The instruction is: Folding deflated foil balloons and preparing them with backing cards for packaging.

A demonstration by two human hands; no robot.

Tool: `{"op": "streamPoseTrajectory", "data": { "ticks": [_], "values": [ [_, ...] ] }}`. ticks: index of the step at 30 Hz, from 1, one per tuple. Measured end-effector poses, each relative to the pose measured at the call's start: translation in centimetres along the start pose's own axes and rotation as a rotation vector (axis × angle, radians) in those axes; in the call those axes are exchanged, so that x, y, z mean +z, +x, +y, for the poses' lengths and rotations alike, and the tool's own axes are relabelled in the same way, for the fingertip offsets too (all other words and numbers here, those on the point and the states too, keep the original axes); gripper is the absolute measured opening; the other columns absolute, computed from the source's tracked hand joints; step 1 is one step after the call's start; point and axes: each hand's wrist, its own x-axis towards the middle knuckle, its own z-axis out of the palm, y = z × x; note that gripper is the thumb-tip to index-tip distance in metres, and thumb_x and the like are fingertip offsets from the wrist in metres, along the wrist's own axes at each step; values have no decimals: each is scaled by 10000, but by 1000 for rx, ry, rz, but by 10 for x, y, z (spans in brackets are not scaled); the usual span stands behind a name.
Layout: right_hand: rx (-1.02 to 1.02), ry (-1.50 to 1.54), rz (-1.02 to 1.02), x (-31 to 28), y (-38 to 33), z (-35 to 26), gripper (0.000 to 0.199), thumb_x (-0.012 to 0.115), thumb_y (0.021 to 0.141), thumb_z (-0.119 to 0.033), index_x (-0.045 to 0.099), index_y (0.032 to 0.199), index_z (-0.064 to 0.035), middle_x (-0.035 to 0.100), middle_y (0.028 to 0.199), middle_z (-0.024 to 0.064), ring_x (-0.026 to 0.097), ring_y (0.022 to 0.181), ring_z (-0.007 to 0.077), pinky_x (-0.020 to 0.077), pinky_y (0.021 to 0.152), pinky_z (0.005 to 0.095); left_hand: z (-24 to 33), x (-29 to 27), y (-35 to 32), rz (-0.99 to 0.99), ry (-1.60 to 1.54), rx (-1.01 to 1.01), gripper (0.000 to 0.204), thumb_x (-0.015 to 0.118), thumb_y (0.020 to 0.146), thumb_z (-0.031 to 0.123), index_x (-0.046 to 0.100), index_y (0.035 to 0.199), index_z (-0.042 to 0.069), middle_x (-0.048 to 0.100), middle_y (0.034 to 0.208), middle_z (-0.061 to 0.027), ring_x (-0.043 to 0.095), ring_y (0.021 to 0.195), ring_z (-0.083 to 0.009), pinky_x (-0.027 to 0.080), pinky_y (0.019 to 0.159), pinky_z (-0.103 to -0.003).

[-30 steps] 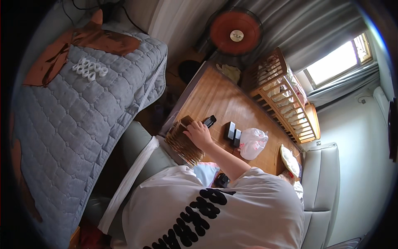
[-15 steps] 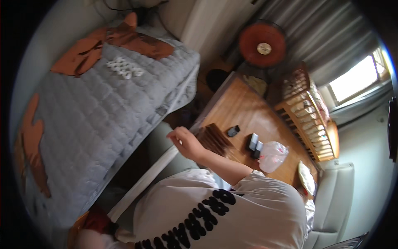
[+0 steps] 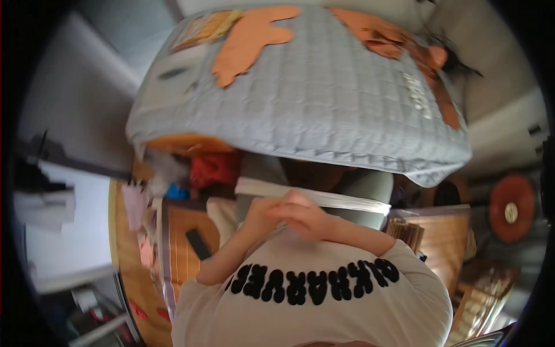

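My left hand and my right hand are together in front of my white shirt, above my lap. Their fingers are curled and pressed against each other, slightly blurred, and whatever may lie between them is hidden. Just beyond them a pale strip runs across my legs. Ahead spreads a grey quilted cover. On it lie an orange-brown cut-out shape at the left centre and crumpled orange-brown pieces at the far right. A white perforated piece rests near those.
An orange-yellow packet lies at the cover's far left. Under its near edge are a red bag and a blue item. A dark phone-like slab rests on wood at left. Right are stacked brown slats and a round red heater-like disc.
My view has swung left to face the quilted cover. My right hand has come in front of my shirt, and my left hand has risen from the lower left to meet it.
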Motion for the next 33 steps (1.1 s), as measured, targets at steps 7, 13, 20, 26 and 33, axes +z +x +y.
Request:
{"op": "streamPoseTrajectory", "data": {
  "ticks": [7,13,20,26,33],
  "values": [
    [340,42,183,51,1,55,442,540,1030,-44,521,1469,3,620,1334,106,587,1170,211,473,989,340,-35,5,-45,438,-541,-40,162,649,976,11,734,1107,-28,755,1049,-79,689,966,-137,530,848,-265],
    [808,649,191,63,11,68,281,602,1032,-100,690,1276,10,715,1083,32,629,869,88,514,818,239,-76,-2,-63,520,-697,-68,176,654,993,52,744,1126,-21,763,1092,-91,692,1012,-139,532,924,-277],
    [839,634,456,82,39,107,215,710,963,-89,742,1154,4,733,970,42,653,826,100,534,792,249,-116,-24,-60,587,-814,-204,231,632,1027,131,711,1179,-24,741,1149,-100,690,1045,-161,534,945,-288],
    [661,286,399,107,65,134,219,690,976,-70,739,1181,-8,732,1005,45,685,926,133,544,865,267,-132,-49,-35,660,-1004,-305,281,646,1027,186,706,1236,8,743,1125,-64,697,946,-117,529,845,-238],
    [454,6,389,130,98,119,244,697,931,26,740,1168,-6,703,1141,95,683,992,164,559,842,282,-153,-48,-27,667,-1215,-205,308,639,1035,203,673,1281,21,735,1126,-70,691,1001,-125,549,876,-269]
  ]
}}
